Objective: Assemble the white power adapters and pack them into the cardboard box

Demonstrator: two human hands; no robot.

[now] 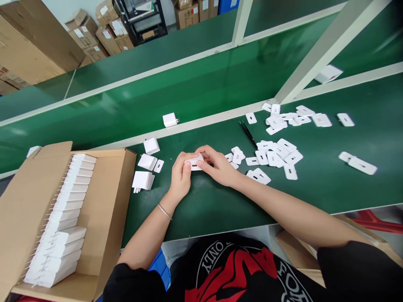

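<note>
Both hands meet over the green bench, their fingers closed around a small white charger (pixel 195 161). A dark reddish slot shows on its side towards me. My left hand (pixel 180 174) grips its left end, with the thumb against the near side. At the right end, my right hand (pixel 217 166) pinches it between thumb and fingers; the fingers hide part of it. Left of my hands stand several white plug chargers (pixel 143 180), with one slotted white cover plate (pixel 158 166) beside them. Many similar plates (pixel 275 158) lie loose to the right.
An open cardboard box (pixel 107 218) at the left holds a row of white chargers (pixel 67 205). Black tweezers (pixel 248 134) lie by the plates. One charger (pixel 170 120) rests on the rail behind. A slanted white post (pixel 327 50) rises at the back right.
</note>
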